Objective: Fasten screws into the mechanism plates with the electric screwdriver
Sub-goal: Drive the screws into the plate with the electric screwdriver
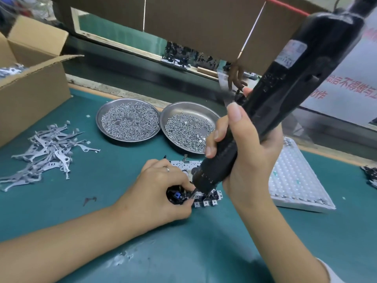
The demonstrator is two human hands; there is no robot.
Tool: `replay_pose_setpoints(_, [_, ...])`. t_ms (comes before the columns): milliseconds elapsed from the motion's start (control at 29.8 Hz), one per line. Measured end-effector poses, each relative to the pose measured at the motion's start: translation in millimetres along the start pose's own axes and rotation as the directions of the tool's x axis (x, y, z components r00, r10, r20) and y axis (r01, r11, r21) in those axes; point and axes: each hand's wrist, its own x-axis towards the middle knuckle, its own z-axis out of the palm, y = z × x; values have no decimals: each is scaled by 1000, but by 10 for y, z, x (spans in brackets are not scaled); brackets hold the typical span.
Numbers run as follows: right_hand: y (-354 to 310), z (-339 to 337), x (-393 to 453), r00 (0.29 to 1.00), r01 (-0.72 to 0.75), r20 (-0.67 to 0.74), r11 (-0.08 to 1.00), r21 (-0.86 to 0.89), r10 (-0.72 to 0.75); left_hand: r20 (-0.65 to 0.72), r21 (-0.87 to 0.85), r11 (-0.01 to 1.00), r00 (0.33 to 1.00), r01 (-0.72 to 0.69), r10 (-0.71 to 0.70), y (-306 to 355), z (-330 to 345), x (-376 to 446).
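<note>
A silver mechanism plate (pixel 206 202) with black parts and a small blue piece lies on the green mat at the centre. My left hand (pixel 155 193) pinches it at its left end, fingers curled over the black parts. My right hand (pixel 244 160) grips the black electric screwdriver (pixel 285 82), which leans up to the right. Its tip touches the plate right beside my left fingers. Two round steel dishes hold screws: the left dish (pixel 98 117) is heaped, the right dish (pixel 204 109) is thinner filled.
A pile of flat grey metal levers (pixel 47 154) lies at the left, below an open cardboard box (pixel 34 92). A white studded tray (pixel 293 178) sits right of my right hand. Cardboard hangs overhead at the back. One dark lever (pixel 89 200) lies alone on the mat.
</note>
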Motion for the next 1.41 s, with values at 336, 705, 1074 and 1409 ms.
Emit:
replay_pose_setpoints(336, [36, 5, -16, 1000, -7, -25, 1000, 26, 8, -8, 1, 1000, 1000, -15, 15, 8, 8, -2])
replay_pose_setpoints(705, [45, 17, -37, 1000, 3, -9, 1000, 11, -3, -11, 1, 1000, 1000, -3, 3, 14, 2, -5])
replay_pose_setpoints(1074, [15, 1, -32, 999, 34, -29, 999, 30, -33, -33, 13, 999, 999, -32, 32, -7, 26, 3])
replay_pose_setpoints(1409, [28, 9, -44, 1000, 5, -18, 1000, 21, -4, -43, -1, 999, 998, -34, 34, -2, 24, 2])
